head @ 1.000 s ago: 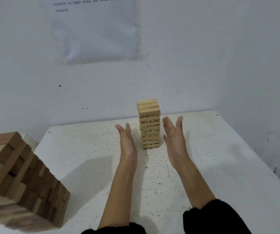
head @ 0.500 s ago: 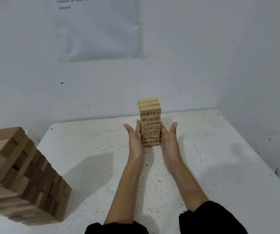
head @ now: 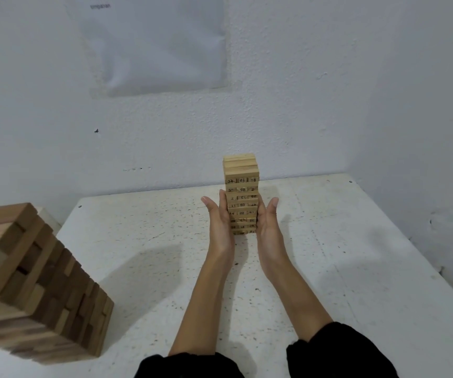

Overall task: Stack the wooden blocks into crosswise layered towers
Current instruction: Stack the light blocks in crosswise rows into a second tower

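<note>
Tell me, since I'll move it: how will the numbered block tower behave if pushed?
Likely tips easily: the numbered block tower is tall and narrow. Its stacked blocks may shift; left hand and right hand press flat against its sides.

Only clothing showing is black, that's about it. The left sleeve (head: pixel 190 366) and right sleeve (head: pixel 340 350) sit bunched in soft wrinkly folds up by the elbows, plain dark matte fabric. Below them the left forearm (head: pixel 200 296) and right forearm (head: pixel 293 290) are bare, same for the left hand (head: pixel 221 225) and right hand (head: pixel 267 227), fingers (head: pixel 223 199) slim.
</note>
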### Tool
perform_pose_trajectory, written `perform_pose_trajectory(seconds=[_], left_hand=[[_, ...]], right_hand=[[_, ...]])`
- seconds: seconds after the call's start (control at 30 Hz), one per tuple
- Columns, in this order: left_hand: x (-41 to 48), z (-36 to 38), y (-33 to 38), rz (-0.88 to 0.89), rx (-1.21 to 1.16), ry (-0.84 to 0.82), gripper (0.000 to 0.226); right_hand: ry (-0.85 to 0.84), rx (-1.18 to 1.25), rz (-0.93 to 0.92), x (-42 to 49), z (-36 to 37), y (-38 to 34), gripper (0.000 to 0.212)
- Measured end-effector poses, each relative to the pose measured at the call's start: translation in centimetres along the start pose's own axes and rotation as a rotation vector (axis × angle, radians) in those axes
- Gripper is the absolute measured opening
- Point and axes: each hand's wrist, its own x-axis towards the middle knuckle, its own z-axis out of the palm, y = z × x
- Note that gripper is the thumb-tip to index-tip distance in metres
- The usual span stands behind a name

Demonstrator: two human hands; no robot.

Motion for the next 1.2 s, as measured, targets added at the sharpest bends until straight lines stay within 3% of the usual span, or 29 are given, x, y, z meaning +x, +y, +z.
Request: perform_pose_trajectory(seconds=[0.23, 0.4, 0.57, 0.8, 0.97, 1.2], left_hand=[[-0.4, -0.4, 0.0, -0.014, -0.064, 0.007, 0.084], [-0.3, -0.2, -0.4, -0.035, 0.021, 0.0, 0.101], [-0.3, -0.3, -0.5, -0.036, 0.025, -0.009, 0.1], [-0.3, -0.9, 0.6, -0.02, -0.081, -0.018, 0.08], [-0.1, -0.6, 0.2, -0.02, -0.012, -0.03, 0.091], [-0.2, 0.1, 0.1, -0.015, 0.038, 0.014, 0.078]], right_hand=[[-0.014, 0.008, 0.044, 0.3, -0.2, -0.1, 0.087], [-0.001, 0.019, 0.056, 0.4, -0.2, 0.2, 0.09], [0.0, -0.014, 0.065, 0.3, -0.2, 0.2, 0.09], [0.015, -0.015, 0.027, 0.2, -0.2, -0.9, 0.068], [-0.016, -0.004, 0.04, 0.6, 0.0, -0.8, 0.087], [-0.013, -0.033, 0.046, 0.6, -0.1, -0.5, 0.086]])
